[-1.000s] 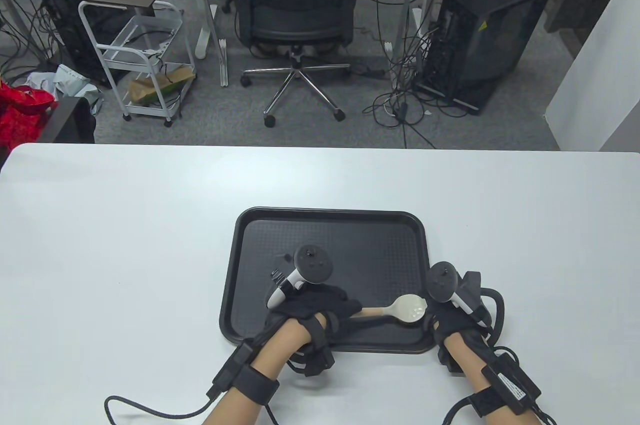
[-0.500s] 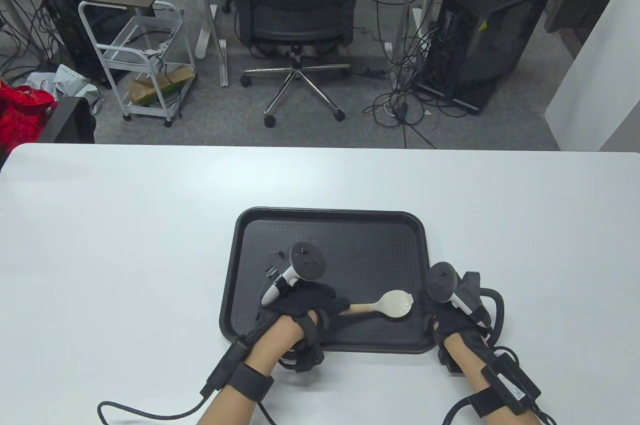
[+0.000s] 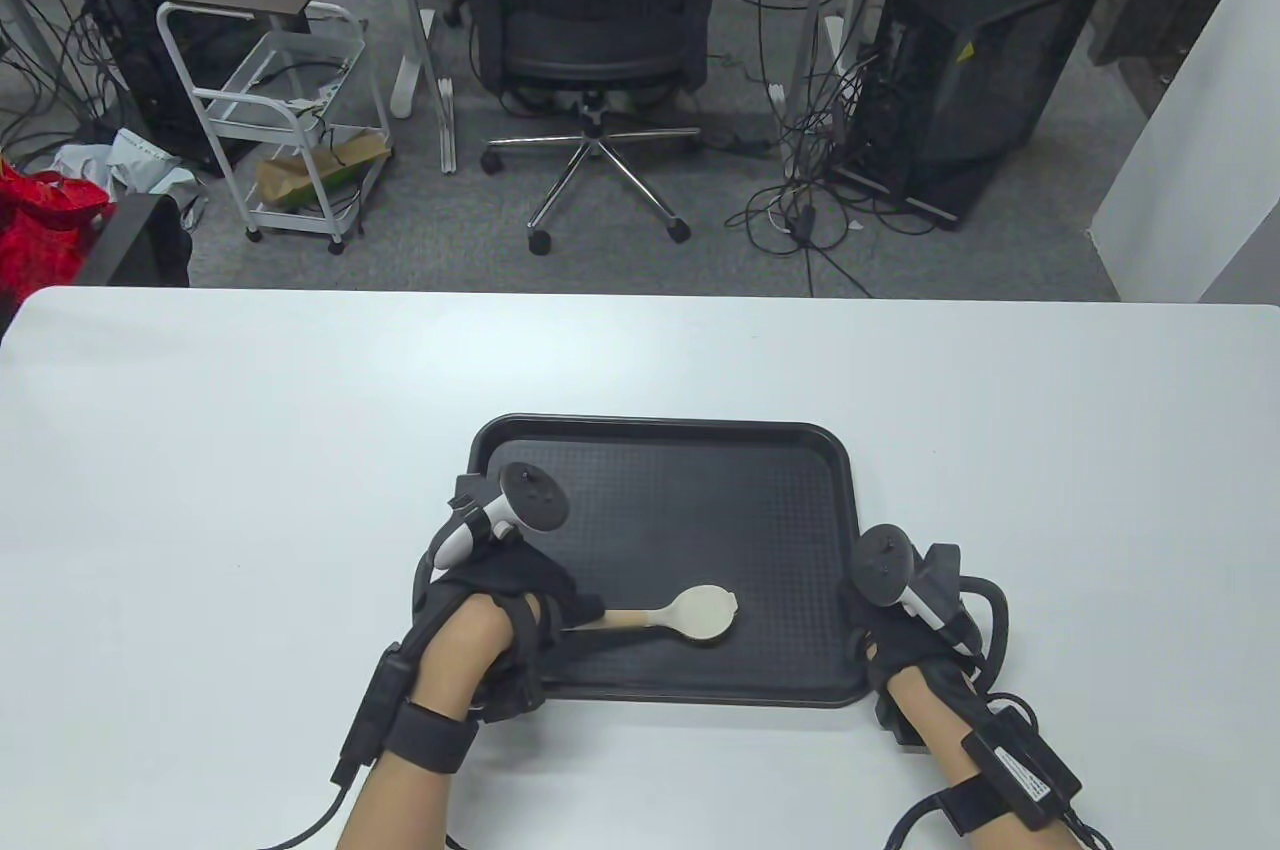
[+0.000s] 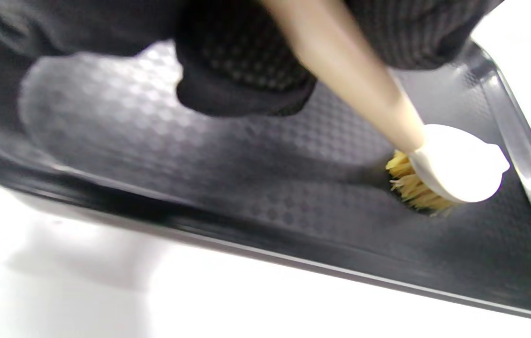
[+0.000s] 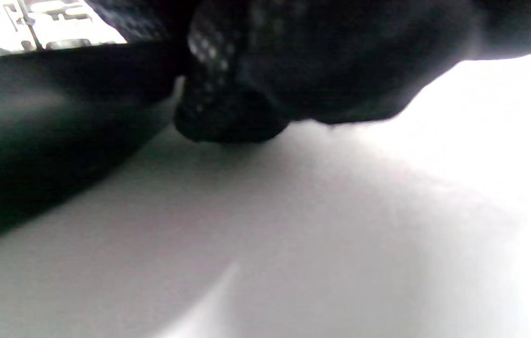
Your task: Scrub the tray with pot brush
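A black textured tray lies on the white table. My left hand grips the wooden handle of a pot brush, whose white head lies bristles-down on the tray floor near the front. The left wrist view shows the brush head with yellow bristles pressed on the tray. My right hand rests at the tray's front right corner, against its rim. The right wrist view shows gloved fingers beside the tray edge on the table; their grip is hidden.
The white table stretches wide around the tray. Cables run from both wrists off the front edge. Beyond the table stand an office chair, a white cart and computer towers on the floor.
My left hand has slid left across the tray, pulling the brush head from the right front corner toward the middle. The right hand has not moved.
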`<action>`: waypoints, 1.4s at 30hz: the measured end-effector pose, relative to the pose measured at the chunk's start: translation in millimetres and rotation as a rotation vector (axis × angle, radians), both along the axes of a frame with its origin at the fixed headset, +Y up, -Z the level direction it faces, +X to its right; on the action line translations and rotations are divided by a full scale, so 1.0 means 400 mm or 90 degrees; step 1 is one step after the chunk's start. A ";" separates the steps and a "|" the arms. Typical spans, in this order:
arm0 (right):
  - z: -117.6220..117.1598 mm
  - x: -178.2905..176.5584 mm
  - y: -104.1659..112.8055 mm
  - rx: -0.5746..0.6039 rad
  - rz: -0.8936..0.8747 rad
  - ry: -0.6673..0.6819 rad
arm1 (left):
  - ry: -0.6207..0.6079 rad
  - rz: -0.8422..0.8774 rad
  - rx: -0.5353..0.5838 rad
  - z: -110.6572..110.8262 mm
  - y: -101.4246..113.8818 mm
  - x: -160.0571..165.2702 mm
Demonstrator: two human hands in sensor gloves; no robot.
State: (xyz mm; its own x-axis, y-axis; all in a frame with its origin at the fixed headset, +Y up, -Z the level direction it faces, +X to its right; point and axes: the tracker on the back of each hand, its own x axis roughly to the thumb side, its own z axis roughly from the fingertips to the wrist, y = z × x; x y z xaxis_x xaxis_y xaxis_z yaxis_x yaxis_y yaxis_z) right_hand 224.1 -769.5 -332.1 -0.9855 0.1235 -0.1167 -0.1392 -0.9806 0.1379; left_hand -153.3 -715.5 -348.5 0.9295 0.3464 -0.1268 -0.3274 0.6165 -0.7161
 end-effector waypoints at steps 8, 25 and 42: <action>0.000 0.000 0.000 0.000 -0.001 0.000 | 0.061 -0.020 0.008 -0.002 0.032 -0.108; 0.000 0.000 -0.001 -0.001 -0.002 -0.001 | 0.215 -0.035 0.028 0.029 0.064 -0.351; 0.000 0.000 0.000 -0.002 -0.001 0.000 | 0.195 0.054 0.148 0.039 0.134 -0.363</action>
